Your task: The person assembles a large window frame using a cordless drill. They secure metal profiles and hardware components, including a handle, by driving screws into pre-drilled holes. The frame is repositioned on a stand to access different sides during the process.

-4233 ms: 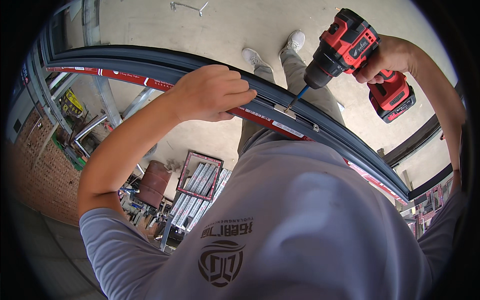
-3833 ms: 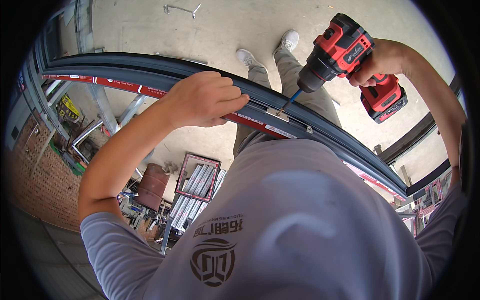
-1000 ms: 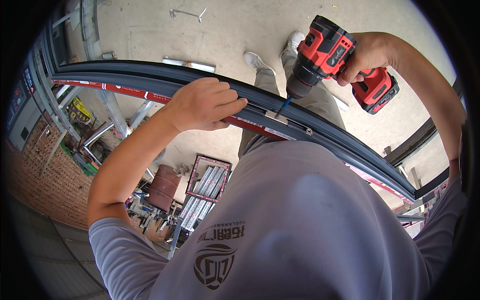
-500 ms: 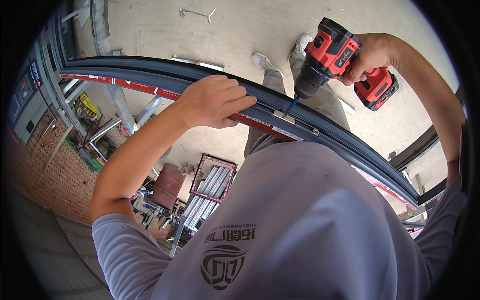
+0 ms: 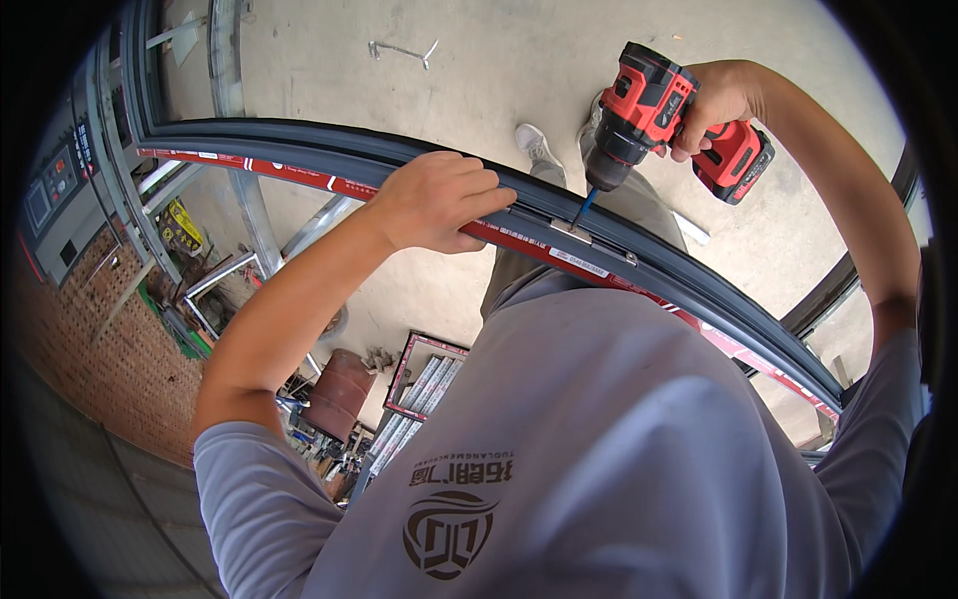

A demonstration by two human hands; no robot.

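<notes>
My left hand (image 5: 436,200) is closed over a dark grey metal window frame (image 5: 299,143), thumb on the near side and fingers across its top. A red and black cordless drill (image 5: 644,105) is in my right hand (image 5: 717,100), fingers wrapped round its grip. From its chuck a thin blue bit (image 5: 588,203) points down to a small silver metal plate (image 5: 571,231) set in the frame's channel, right of my left hand. The bit's tip meets the plate or sits just at it; I cannot tell which. Red printed film (image 5: 519,237) covers the frame's near face.
A grey machine with a control panel (image 5: 50,190) stands at the far left beside metal profiles. Below my left arm are a rusty red drum (image 5: 339,392) and a rack of wrapped bars (image 5: 432,382). A bent metal piece (image 5: 403,52) lies on the concrete floor.
The view has shifted slightly. My left hand keeps its hold on the frame, and the drill's bit remains at the silver plate in my right hand's grip.
</notes>
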